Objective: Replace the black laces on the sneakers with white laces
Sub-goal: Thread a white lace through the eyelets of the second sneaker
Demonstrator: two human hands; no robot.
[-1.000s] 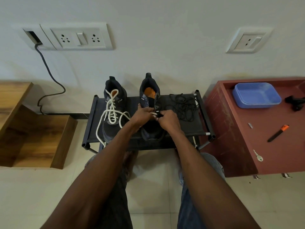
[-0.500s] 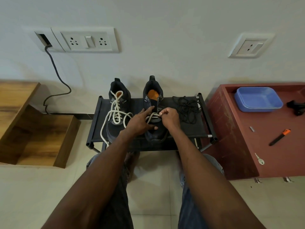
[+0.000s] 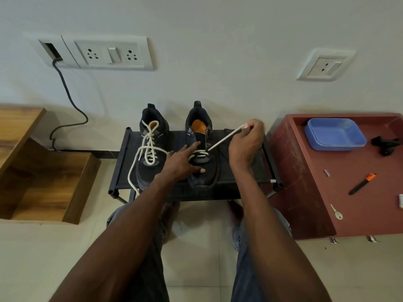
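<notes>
Right hand [image 3: 246, 142] raised far-right since earlier frame, grip pinched on white lace [image 3: 224, 139] drawn taut from right sneaker [image 3: 201, 153]; left hand [image 3: 183, 159] flat, fingers straight, steadying it. Left sneaker [image 3: 150, 149] fully laced; right sneaker only lowest eyelets done, both on black rack [image 3: 239, 171].

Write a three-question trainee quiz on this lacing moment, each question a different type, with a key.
1. True or false: the right hand pinches a taut white lace.
2. The left hand rests on: A) the right sneaker B) the blue tray C) the key
3. Fill in: the left sneaker already carries a ___ lace.

Key: 1 true; 2 A; 3 white
</notes>
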